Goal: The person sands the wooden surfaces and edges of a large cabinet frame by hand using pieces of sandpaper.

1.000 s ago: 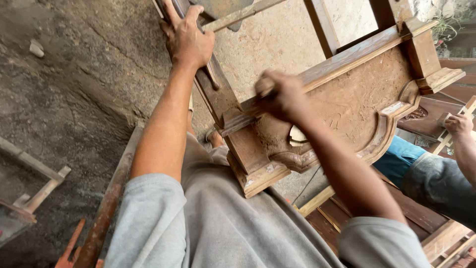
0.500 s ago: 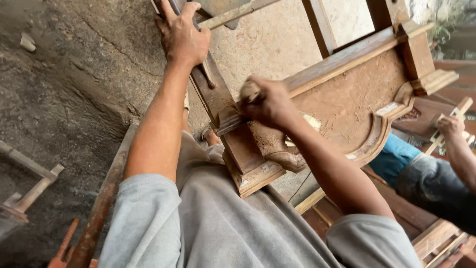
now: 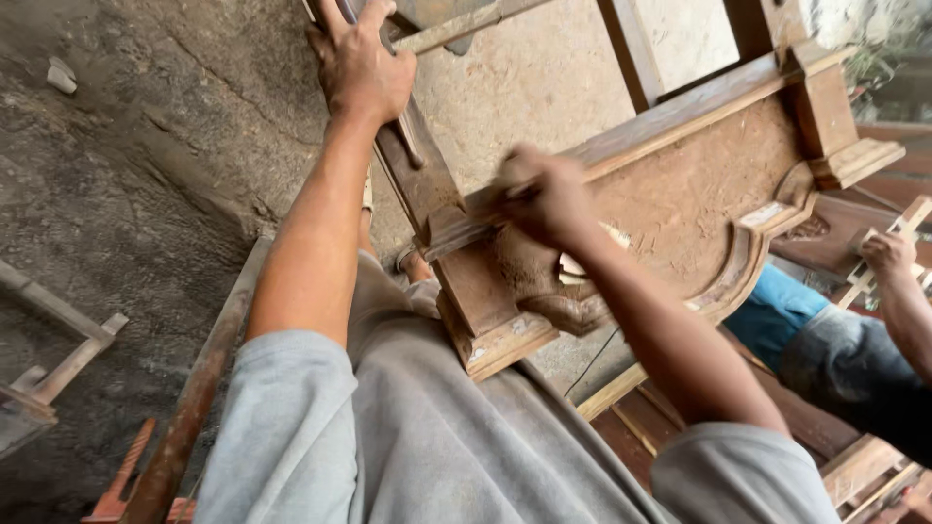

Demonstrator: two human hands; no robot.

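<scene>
Scene: a carved wooden frame (image 3: 680,194), dusty and reddish brown, is seen leaning over the wearer's lap, its lower corner resting against the grey trousers (image 3: 437,427), above a dirt floor (image 3: 126,194).
Left hand (image 3: 361,60): laid over the frame's upper post, fingers (image 3: 330,19) spread along the wood and wrapped about its edge; the grip is unchanged from half a second ago.
Right hand (image 3: 544,194): closed into a fist and pressed on the moulded rail beside the carved panel; the fingers are curled together, and whether anything is pinched inside cannot be told.
Change: the right hand is found higher and further right along the rail than a moment before, and a pale patch (image 3: 582,262) on the carving below it is left uncovered.
Nearby: another person's hand (image 3: 888,254) is seen at the right edge, set on a separate carved piece (image 3: 903,228), beside a blue cloth (image 3: 777,311).
</scene>
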